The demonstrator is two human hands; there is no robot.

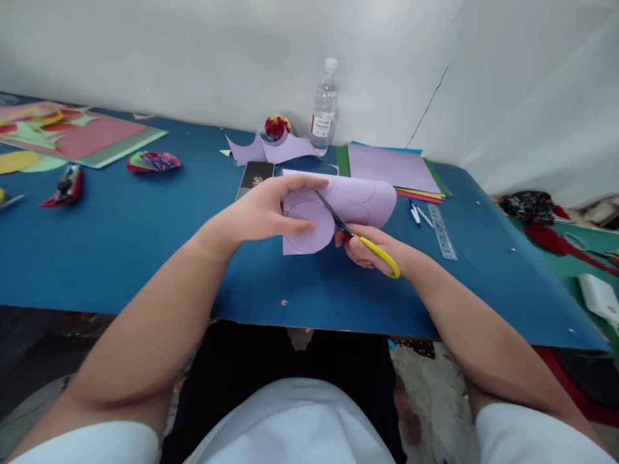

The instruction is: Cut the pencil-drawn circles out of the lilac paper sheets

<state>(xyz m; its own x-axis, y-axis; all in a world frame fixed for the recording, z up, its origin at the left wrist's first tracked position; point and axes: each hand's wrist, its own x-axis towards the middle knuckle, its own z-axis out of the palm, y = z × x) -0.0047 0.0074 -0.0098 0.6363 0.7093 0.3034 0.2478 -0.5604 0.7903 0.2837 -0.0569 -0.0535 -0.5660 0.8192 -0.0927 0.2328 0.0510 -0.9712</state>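
My left hand [268,209] grips the left edge of a lilac paper sheet [355,200] marked with pencilled circles, thumb underneath and fingers curled over the top. My right hand [370,248] is closed through the yellow handles of a pair of scissors [358,235]. Their dark blades point up and left and lie across the sheet along a drawn circle. The sheet curls over above the blue table [120,238].
Behind the sheet lie lilac offcuts [264,149], a red paper ball [277,126], a water bottle [324,109] and a stack of coloured paper [391,169]. Pens [418,214] and a clear ruler [443,232] lie right. A folded paper flower [153,161] and a stapler [68,185] lie left.
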